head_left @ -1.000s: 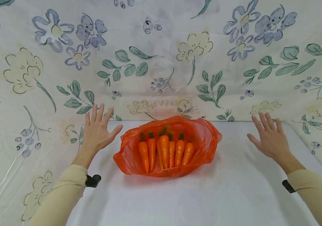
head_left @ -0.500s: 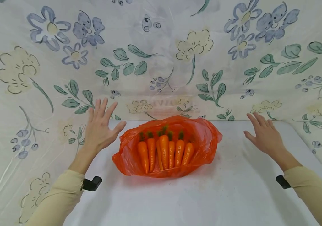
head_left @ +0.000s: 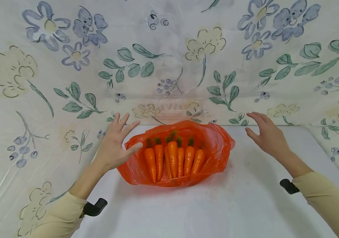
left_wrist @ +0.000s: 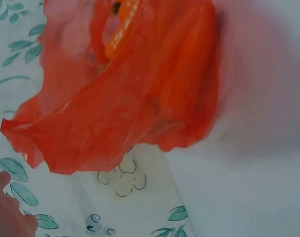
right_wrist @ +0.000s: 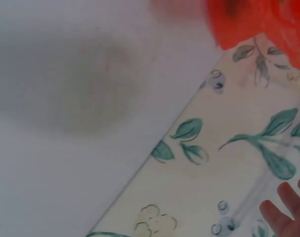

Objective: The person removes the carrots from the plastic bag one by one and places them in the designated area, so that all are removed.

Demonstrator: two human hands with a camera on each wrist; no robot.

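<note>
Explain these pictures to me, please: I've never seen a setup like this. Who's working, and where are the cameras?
There's no machine here, just a person with two bare hands. The widest picture comes from a camera on the head; the other two come from wrist cameras, probably the black pieces at the cuffs. On the white table lies a see-through red bag, its opening showing several orange carrots. Behind hangs a floral sheet. The left hand is beside the bag, perhaps touching it; I can't tell. The right hand is clear of it. Neither holds anything.
</note>
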